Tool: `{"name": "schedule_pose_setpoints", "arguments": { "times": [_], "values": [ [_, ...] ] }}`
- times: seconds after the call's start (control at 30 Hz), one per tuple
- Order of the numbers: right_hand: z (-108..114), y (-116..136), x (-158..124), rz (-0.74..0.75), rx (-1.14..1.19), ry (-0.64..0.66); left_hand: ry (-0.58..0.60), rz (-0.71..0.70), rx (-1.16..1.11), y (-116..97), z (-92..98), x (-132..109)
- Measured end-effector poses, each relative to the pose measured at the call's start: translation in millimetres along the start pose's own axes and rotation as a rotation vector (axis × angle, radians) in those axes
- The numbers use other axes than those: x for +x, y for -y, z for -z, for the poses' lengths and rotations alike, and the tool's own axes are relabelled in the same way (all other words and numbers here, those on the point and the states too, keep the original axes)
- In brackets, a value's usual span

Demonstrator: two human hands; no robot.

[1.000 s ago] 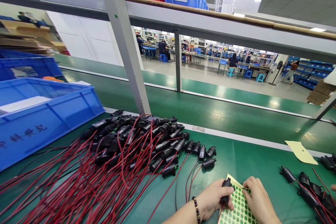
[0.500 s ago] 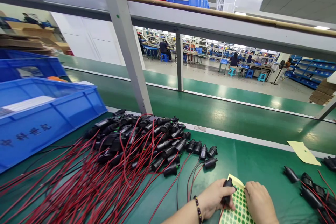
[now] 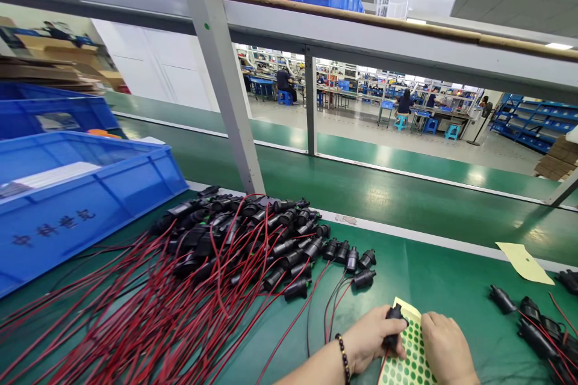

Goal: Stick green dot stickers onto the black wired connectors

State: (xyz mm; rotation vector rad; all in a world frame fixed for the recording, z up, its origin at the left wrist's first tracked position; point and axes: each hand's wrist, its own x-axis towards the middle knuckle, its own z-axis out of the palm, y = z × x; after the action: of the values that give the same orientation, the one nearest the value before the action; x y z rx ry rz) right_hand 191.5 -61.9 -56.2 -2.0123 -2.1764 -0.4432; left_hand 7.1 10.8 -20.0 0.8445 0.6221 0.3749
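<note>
My left hand [image 3: 377, 337], with a beaded bracelet at the wrist, is closed around a black cylindrical wired part [image 3: 394, 326]. A red wire trails below that part. Under and beside both hands lies a pale yellow sheet of round green stickers [image 3: 412, 346], its upper corner slightly raised. My right hand [image 3: 447, 346] is curled over the sheet's right edge, with its fingertips bent under and mostly hidden. Left of my hands, a large heap of similar black parts [image 3: 244, 228] spreads out with long red and black wires [image 3: 149, 319].
A blue bin [image 3: 90, 204] stands at the left. More black parts [image 3: 537, 337] and a yellow paper piece [image 3: 525, 263] lie at the right. A grey post [image 3: 221, 78] and overhead shelf [image 3: 361, 24] frame the green bench. People sit at distant workstations.
The view has shifted slightly. Both hands keep nearly the same place and grip at the sticker sheet, and the black part remains in my left hand.
</note>
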Motion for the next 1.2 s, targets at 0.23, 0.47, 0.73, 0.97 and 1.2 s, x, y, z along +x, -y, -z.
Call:
{"name": "schedule_pose_setpoints", "arguments": {
  "times": [0.23, 0.47, 0.73, 0.97, 1.2],
  "values": [
    [24, -23, 8, -0.216, 0.625, -0.178, 0.008, -0.06, 0.061, -5, -1.9, -5],
    [65, 4, 26, -0.338, 1.316, -0.113, -0.117, -0.489, 0.401, -24, -8.6, -21],
    [37, 36, 32, -0.325, 1.457, -0.188, -0.228, -0.513, 0.662, -22, -7.9, -22],
    [35, 35, 25, -0.244, 1.395, -0.154, -0.224, -0.493, 0.765, -17, -8.3, -19],
    [37, 39, 25, -0.22, 1.272, -0.16, -0.226, -0.483, 0.8, -19, -11.7, -22]
  ]
}}
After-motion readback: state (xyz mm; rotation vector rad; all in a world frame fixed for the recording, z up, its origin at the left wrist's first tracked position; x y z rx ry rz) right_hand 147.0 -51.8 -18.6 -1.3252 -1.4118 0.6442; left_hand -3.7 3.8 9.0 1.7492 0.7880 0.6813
